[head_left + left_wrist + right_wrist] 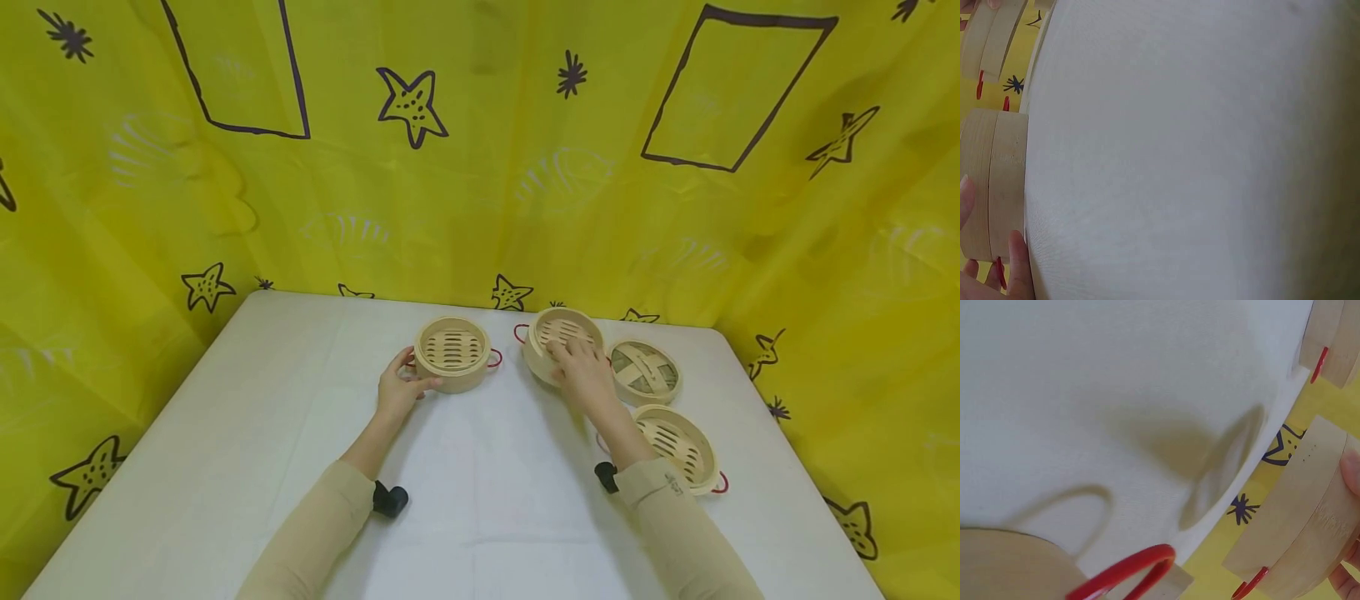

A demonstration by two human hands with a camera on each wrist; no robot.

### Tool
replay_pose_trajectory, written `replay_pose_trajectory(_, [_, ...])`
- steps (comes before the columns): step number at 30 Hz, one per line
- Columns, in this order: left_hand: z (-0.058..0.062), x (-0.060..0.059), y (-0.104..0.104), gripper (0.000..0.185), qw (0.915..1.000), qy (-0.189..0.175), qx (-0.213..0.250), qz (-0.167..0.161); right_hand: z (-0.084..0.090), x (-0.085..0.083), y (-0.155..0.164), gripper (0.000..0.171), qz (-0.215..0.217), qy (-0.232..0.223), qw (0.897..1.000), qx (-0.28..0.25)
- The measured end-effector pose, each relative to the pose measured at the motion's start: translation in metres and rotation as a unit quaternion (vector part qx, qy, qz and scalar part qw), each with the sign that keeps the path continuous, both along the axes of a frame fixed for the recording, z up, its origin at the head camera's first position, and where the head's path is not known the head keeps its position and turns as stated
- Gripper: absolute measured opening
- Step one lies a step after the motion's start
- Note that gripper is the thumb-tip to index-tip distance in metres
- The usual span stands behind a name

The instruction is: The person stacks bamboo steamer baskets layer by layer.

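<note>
On the bench, left hand [399, 389] cups one bamboo steamer basket [452, 354] by its wall; right hand [581, 367] grips a tilted steamer basket [557, 340] by the rim. Light, stiff stuff, so rims are the spot.

A white table [480, 517] is occupying the centre of the scene. A woven bamboo lid [645, 370] is lying flat near the table's far right corner. A slatted bamboo steamer tray [678, 446] with red wire handles is sitting near the table's right edge, just in front of the lid. A yellow curtain [480, 167], printed with dark stars, rectangles and spiky marks, is hanging behind the table and wrapping around both of its sides. Beige sleeves are extending over the table's near edge.
</note>
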State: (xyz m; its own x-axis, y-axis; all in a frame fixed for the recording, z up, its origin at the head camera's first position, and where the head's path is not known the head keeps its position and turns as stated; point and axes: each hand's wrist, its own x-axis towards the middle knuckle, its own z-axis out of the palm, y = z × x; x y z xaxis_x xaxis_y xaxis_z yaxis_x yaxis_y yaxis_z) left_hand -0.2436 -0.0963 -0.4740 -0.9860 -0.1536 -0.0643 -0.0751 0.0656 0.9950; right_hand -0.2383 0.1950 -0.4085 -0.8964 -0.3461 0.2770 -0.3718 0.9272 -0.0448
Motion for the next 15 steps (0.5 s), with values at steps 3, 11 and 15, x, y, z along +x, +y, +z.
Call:
replay_pose_trajectory(3, [0.0, 0.0, 0.0, 0.084, 1.0, 0.0, -0.003, -0.002, 0.003, -0.001, -0.002, 0.036, 0.008, 0.004, 1.0, -0.006])
replay_pose_trajectory(11, [0.0, 0.0, 0.0, 0.083, 1.0, -0.001, -0.006, -0.002, 0.009, -0.007, -0.012, 0.034, 0.035, 0.017, 0.999, -0.023])
replay_pose_trajectory(15, [0.001, 0.0, 0.0, 0.082, 0.9999, 0.0, -0.011, -0.001, 0.012, -0.01, -0.018, 0.034, 0.038, 0.013, 0.999, -0.021])
